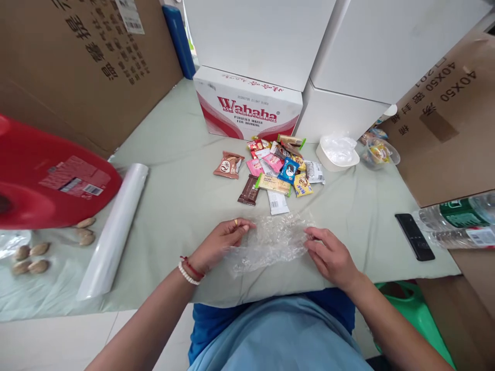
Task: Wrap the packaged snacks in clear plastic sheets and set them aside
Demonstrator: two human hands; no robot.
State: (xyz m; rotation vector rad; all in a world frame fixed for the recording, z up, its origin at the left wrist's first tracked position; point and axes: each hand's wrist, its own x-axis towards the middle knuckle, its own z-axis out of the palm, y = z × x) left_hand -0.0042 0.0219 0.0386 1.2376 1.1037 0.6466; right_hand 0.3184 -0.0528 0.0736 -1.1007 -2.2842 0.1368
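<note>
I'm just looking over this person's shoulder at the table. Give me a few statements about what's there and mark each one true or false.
1. Both hands, the left hand and the right hand, touch a crumpled piece of clear plastic film. True.
2. The pile of snack packets lies in the person's lap. False: it lies on the green table cover, beyond the film.
3. A roll of clear film lies to the left of the hands. True.
4. The black phone rests on top of the Wahaha box. False: it lies on the table at the right, near the water bottles.
5. The left wrist wears a bracelet. True.
</note>
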